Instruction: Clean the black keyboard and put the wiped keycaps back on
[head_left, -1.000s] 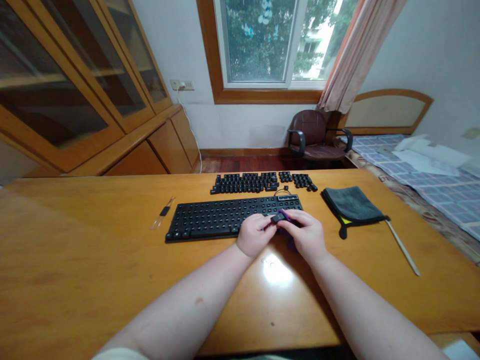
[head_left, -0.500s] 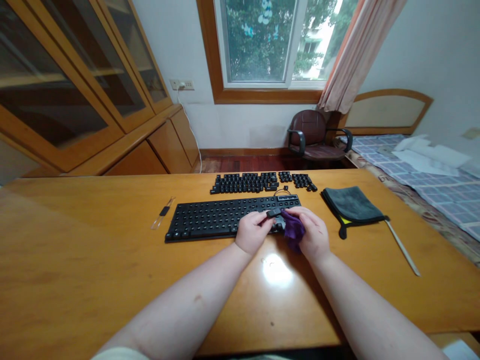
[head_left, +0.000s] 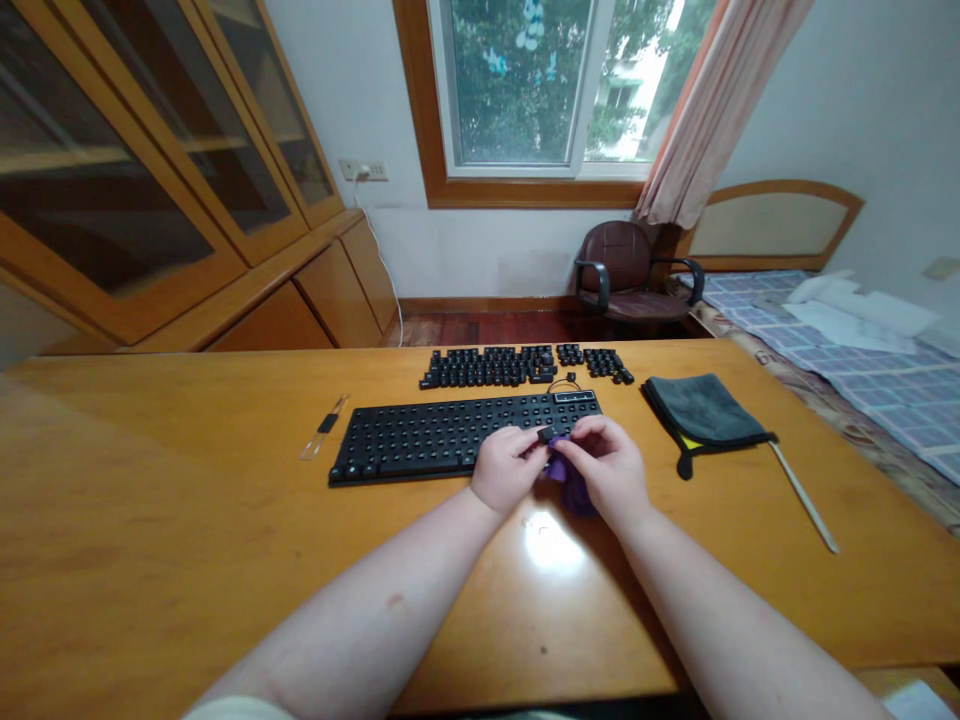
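Between the thumb and fingers of my left hand [head_left: 508,467] is a black keycap [head_left: 547,435]. My right hand [head_left: 613,468] pinches a purple cloth [head_left: 574,490], and a fold of it touches the keycap. Both hands are over the right front part of a black keyboard [head_left: 420,440], whose keycaps are mostly off, leaving rows of bare switches. My hands hide its right end. Behind it, the loose black keycaps [head_left: 480,367] lie in keyboard order, with a small single one near the cable.
A wire keycap puller [head_left: 328,424] lies left of the keyboard. On the right are a folded grey cloth [head_left: 703,408] and a thin pale stick [head_left: 806,497] partly under it. Past the wooden table [head_left: 187,520] stand a chair [head_left: 619,265] and a bed.
My right hand has moved slightly left with the purple cloth, bringing it against the keycap. The keycap is turned and shows less between the left fingers.
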